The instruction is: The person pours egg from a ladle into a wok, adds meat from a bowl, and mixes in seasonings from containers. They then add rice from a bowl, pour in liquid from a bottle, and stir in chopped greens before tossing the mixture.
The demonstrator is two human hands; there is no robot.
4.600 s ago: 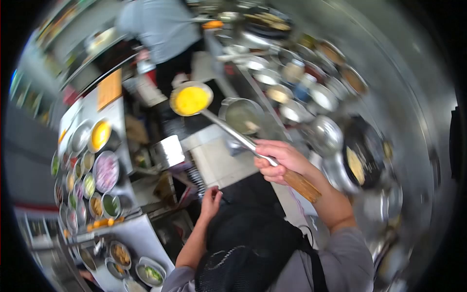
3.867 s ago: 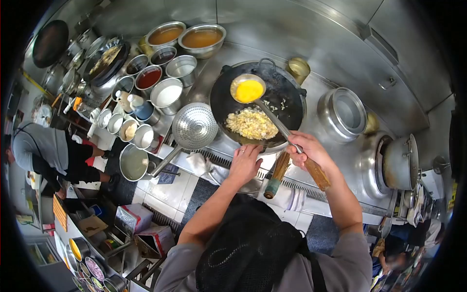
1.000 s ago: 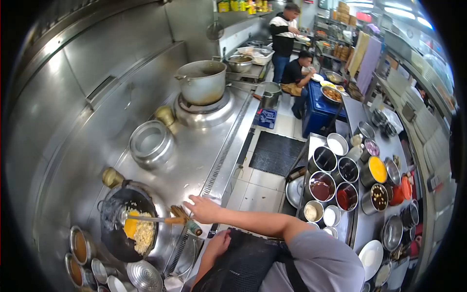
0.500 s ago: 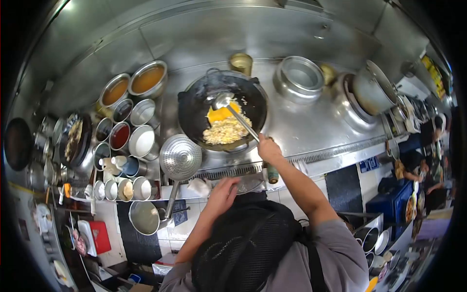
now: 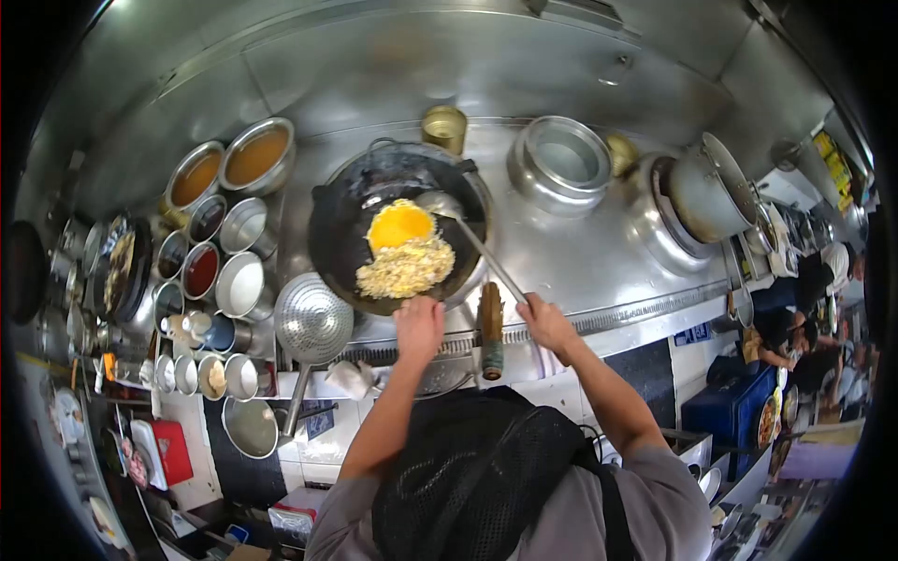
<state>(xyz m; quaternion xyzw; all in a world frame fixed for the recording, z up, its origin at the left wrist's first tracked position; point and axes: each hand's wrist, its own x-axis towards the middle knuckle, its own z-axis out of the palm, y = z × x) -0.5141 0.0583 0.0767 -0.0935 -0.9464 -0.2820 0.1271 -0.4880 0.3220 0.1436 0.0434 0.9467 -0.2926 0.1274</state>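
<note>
The black wok [image 5: 327,238] holds yellow liquid egg [image 5: 402,225] beside a pale, lumpy cooked mass [image 5: 404,271]. At its near rim is my left hand [image 5: 419,325], fingers pressed together over the edge. My right hand [image 5: 550,324] is closed around the end of the long ladle handle [image 5: 496,266], to the right of the wok. The ladle bowl [image 5: 438,204] lies inside the wok, just right of the yellow egg. A brown cylinder with a green end [image 5: 491,337] stands between my hands.
Left of the wok are a perforated strainer [image 5: 314,318], bowls of brown liquid [image 5: 257,157] and several seasoning containers [image 5: 241,285]. Metal pots [image 5: 561,166] and a large pot [image 5: 711,192] stand to the right. People [image 5: 795,323] are at the far right.
My left hand has moved up to the wok's near rim. The ladle has shifted right, off the egg, with my right hand lower and farther right. The view has also shifted.
</note>
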